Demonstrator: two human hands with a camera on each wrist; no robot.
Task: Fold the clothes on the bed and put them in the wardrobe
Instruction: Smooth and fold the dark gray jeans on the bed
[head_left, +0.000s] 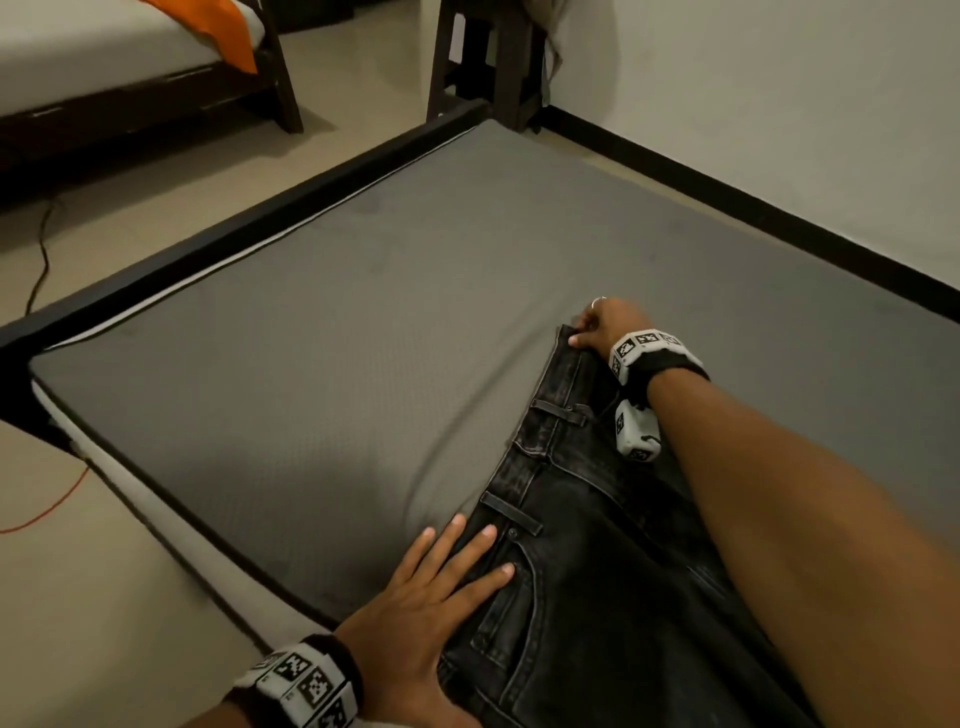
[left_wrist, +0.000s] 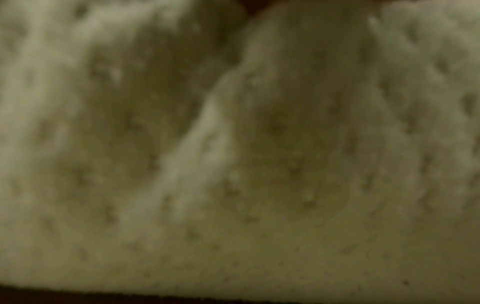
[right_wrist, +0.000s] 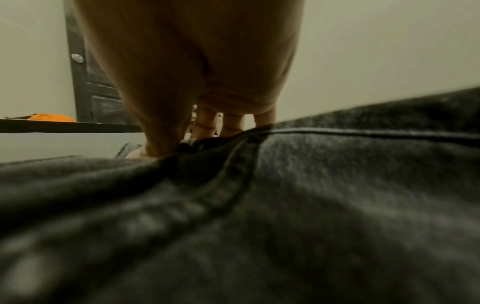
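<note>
1. Closest to the camera, the left hand lies flat with straight, spread fingers, pressing the near end of the waistband of the black jeans. Nothing is gripped; it's just pinning the cloth down. Its wrist camera only shows blurry pale fabric, so no help there.

2. The jeans lie on the bed, toward its near right part, waistband pointing at the far side and legs running off the bottom of the head view. They look doubled over lengthwise, though I can't tell for sure.

3. Farther out, the right hand pinches the far corner of the waistband, thumb on top and fingers curled behind it. The right wrist view confirms this, with the thumb digging into the denim.

4. My read is that this is the squaring-up step before the next fold. To do it well, keep the flat palm as the anchor and pull the pinched corner away from it until the waistband is straight and taut. Then line up the seams before letting go. Denim is stiff, so a skewed edge now will show in every later fold.

5. Way back, across the floor, a second bed has an orange cloth on it.
</note>
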